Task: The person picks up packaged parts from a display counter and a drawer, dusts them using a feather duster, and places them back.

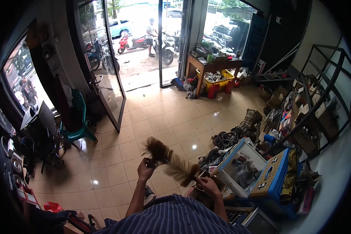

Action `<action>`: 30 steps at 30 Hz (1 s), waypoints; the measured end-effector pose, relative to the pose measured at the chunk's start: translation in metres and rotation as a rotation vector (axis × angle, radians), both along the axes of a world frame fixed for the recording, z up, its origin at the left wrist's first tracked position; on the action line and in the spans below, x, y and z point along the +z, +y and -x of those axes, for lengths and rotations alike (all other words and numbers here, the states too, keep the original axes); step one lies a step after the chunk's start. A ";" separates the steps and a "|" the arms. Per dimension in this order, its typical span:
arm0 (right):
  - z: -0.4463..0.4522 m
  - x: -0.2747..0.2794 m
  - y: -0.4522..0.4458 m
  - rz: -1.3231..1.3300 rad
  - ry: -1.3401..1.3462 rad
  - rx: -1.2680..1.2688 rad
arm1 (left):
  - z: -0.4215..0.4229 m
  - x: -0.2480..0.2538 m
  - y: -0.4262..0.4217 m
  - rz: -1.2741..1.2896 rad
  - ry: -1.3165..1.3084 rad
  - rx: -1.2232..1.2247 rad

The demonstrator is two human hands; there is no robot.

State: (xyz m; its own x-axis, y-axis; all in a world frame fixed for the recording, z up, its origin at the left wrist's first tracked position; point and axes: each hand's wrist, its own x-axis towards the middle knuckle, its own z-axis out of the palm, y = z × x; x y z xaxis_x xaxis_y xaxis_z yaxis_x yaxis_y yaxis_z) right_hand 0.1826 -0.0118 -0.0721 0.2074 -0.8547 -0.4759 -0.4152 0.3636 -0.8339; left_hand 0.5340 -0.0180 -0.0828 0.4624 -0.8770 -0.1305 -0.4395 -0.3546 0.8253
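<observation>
The right hand [210,186] grips the handle end of a feather duster [177,167], which extends between both hands; the left hand [145,170] is closed at its dark-brown tuft. A green plastic chair [79,134] stands well left of them.

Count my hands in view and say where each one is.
2. The left hand is at the lower end of the dark feathers; the right hand is at the right end of the pale feathers. Neither is hidden.
</observation>
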 end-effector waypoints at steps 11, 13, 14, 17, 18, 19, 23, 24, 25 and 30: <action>0.022 -0.021 0.007 0.015 0.015 0.086 | 0.002 -0.026 -0.007 -0.026 -0.194 -0.386; 0.021 -0.042 0.003 0.051 0.083 -0.004 | 0.003 -0.027 0.001 -0.056 -0.199 -0.340; 0.012 -0.008 0.004 0.116 0.208 -0.005 | 0.009 -0.008 0.004 0.044 -0.167 -0.372; 0.016 -0.019 -0.004 0.053 0.141 0.021 | 0.012 -0.012 0.009 0.047 -0.188 -0.333; 0.015 -0.012 -0.004 0.037 0.108 0.061 | 0.011 -0.018 0.009 0.068 -0.168 -0.314; 0.011 -0.006 -0.004 0.053 0.073 0.084 | 0.011 -0.011 0.011 0.062 -0.158 -0.268; 0.007 -0.014 -0.015 -0.019 -0.030 0.075 | 0.001 -0.011 0.009 0.173 -0.012 -0.222; 0.005 -0.012 -0.018 -0.043 -0.019 0.102 | 0.000 -0.011 0.008 0.229 0.036 -0.223; 0.003 -0.008 -0.021 -0.066 -0.009 0.126 | 0.000 -0.011 0.007 0.260 0.034 -0.194; -0.009 0.005 -0.030 -0.086 -0.066 0.087 | -0.008 -0.009 0.007 0.221 0.067 -0.138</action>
